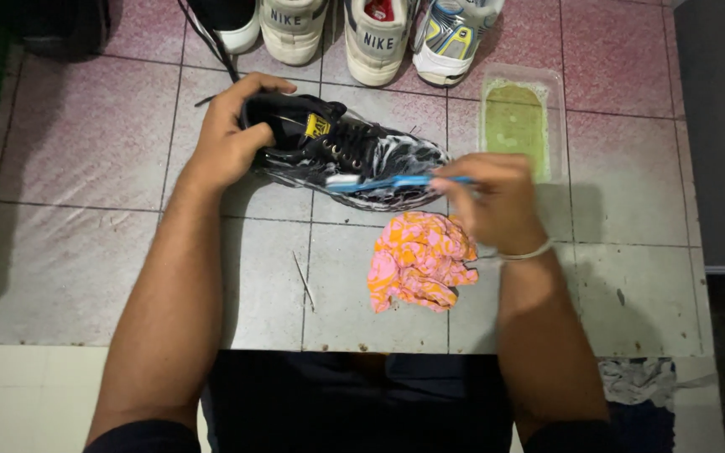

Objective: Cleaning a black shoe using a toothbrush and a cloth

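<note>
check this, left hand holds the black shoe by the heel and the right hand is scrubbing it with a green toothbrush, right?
Not quite: the toothbrush is blue, not green, as the head view shows. The rest stands: the left hand holds the black shoe at its heel end, and the right hand works the brush against it.

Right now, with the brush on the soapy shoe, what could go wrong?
1. The left hand grips the black shoe only at the heel; it is foamy, so it may slip.
2. The right hand holds the blue toothbrush near its end, so hard strokes could flick suds onto the pink-orange cloth just below.
3. The open tray of green liquid sits close beside the right hand; a swing could tip it.
</note>
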